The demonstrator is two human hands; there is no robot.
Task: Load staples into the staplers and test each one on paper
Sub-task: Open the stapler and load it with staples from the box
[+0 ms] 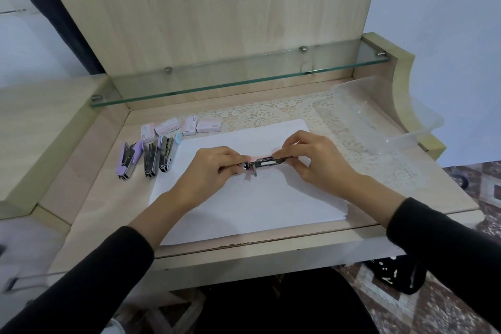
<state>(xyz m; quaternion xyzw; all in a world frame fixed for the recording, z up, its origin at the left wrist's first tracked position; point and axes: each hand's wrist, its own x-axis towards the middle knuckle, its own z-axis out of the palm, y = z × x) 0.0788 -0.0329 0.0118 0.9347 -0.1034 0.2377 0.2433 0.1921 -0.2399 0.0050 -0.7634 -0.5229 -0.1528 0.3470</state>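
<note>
A wooden desk (271,241) is carrying the whole layout, with a glass shelf (233,76) crossing it at 12 o'clock. A stack of white paper (244,203) is lying at the desk's centre, partly over a lace mat (325,114). An empty clear plastic tub (385,116) is sitting at 2 o'clock of the paper.

At 10 o'clock of the paper, 3 staplers (147,157) are lying side by side, tops hinged open, and 4 staple boxes (181,127) are lining up just behind them.

The left hand (208,168) and right hand (314,157) are meeting over the paper's centre, each closing narrowly on one end of a 4th stapler (264,164), pink-topped. Thumb and fingers are pinching it at both ends; its metal magazine is showing between them. Whether staples are already seated cannot be told.

Judgement: this stapler is light, rigid and smooth-sided, with a sprung hinge and sharp-edged steel channel. It is best held by the plastic body at the ends, keeping fingertips clear of the open track and the front slot. Staple strips are brittle and likely to break if bent.
</note>
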